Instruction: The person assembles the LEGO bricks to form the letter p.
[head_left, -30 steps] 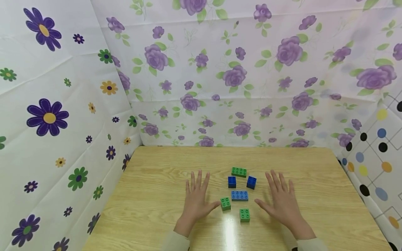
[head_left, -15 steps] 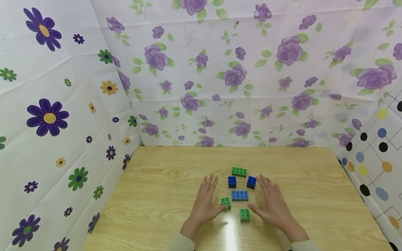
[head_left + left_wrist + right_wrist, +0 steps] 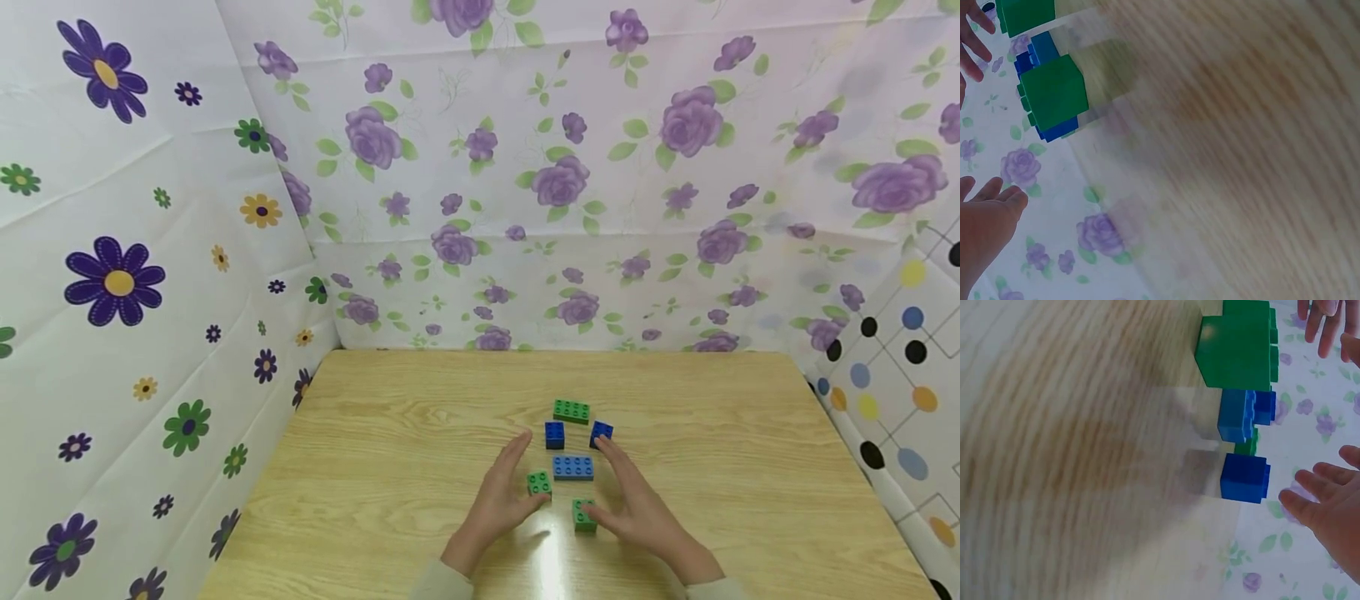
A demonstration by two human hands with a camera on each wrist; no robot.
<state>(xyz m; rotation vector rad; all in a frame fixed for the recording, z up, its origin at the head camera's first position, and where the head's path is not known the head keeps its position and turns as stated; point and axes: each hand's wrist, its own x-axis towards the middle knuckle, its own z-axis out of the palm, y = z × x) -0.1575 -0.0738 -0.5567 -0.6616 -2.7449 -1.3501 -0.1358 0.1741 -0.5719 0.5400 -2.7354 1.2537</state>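
Note:
My left hand (image 3: 497, 498) hovers with relaxed fingers at the left of the bricks, its thumb tip by a small green brick (image 3: 538, 482). On the other side my right hand (image 3: 643, 510) hangs with its thumb over a second small green brick (image 3: 583, 523). Its fingertips overlap a dark blue brick (image 3: 601, 432) in the head view. Between the hands lie a long light blue brick (image 3: 573, 468) and another dark blue brick (image 3: 554, 435). Furthest back is a long green brick (image 3: 572, 411). Both wrist views show loose fingers holding nothing.
All the bricks lie apart on a wooden table (image 3: 390, 442). A cloth with purple roses (image 3: 558, 179) hangs behind the table's back edge. Patterned cloths also stand along the left and right sides.
Both hands have moved inward toward the bricks, with their fingers drawn closer together and turned in. The bricks stay where they were.

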